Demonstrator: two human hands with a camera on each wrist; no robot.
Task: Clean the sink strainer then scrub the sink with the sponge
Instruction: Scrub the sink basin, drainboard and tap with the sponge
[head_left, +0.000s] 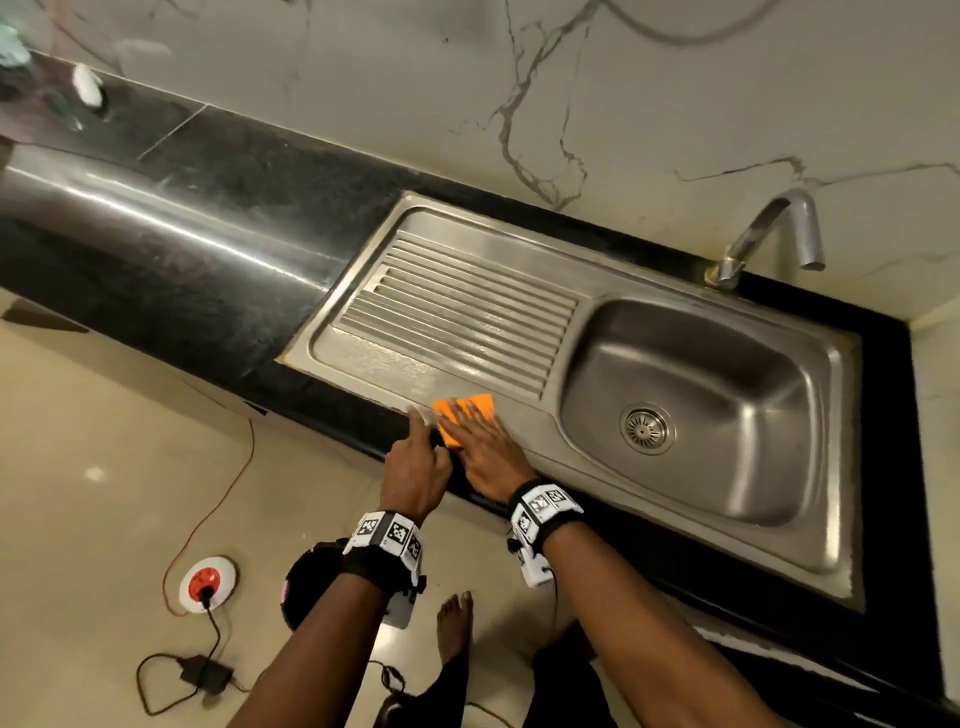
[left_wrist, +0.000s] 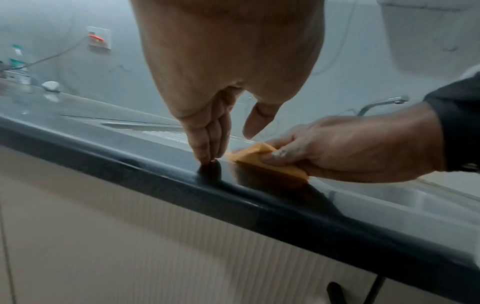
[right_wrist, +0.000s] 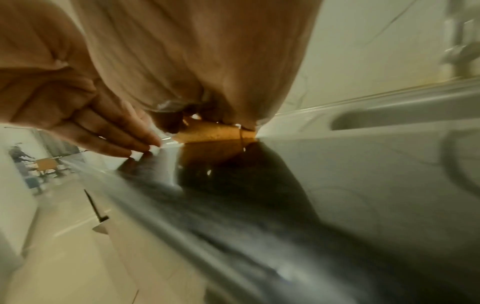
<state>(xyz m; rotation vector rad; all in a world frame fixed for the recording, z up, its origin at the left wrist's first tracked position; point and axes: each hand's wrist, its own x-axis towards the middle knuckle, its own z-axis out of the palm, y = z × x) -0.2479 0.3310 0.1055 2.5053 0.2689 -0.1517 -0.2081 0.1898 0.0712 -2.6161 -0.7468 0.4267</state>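
Observation:
An orange sponge (head_left: 464, 414) lies on the steel sink's front rim (head_left: 524, 426), left of the basin (head_left: 691, 395). My right hand (head_left: 470, 423) lies flat on top of it, fingers straight and spread; in the left wrist view its thumb (left_wrist: 275, 158) rests against the sponge (left_wrist: 262, 158). My left hand (head_left: 421, 421) is just left of the sponge, its straight fingertips (left_wrist: 207, 160) touching the black counter edge and holding nothing. The round strainer (head_left: 645, 428) sits in the basin's drain, apart from both hands.
A ribbed drainboard (head_left: 457, 306) fills the sink's left half. The faucet (head_left: 769, 234) stands at the back right against a marble wall. Black counter (head_left: 208, 234) runs left, with a small white object (head_left: 85, 83) far back. On the floor lie a round socket (head_left: 208, 577) and cables.

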